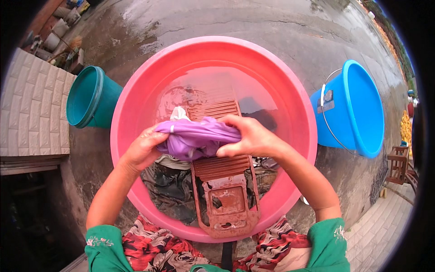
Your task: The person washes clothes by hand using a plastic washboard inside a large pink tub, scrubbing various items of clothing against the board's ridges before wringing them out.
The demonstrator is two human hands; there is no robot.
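Note:
A bunched purple garment (198, 139) is stretched between my two hands above a brown ridged washboard (229, 200). My left hand (146, 146) pinches its left end between thumb and fingers. At the other end, my right hand (248, 137) grips the cloth with the thumb below and the fingers on top. The washboard leans on the near rim of a large pink basin (295, 85), its far end under water. Dark wet clothes (170, 190) lie in the basin left of the board. A piece of white cloth (179, 113) shows just behind the purple garment.
A green bucket (108, 98) stands left of the basin beside a tiled wall (37, 108). To the right is a blue bucket (334, 112) with a wire handle. A small brown wooden stool (397, 165) sits farther right. Wet concrete ground (255, 20) spreads beyond the basin.

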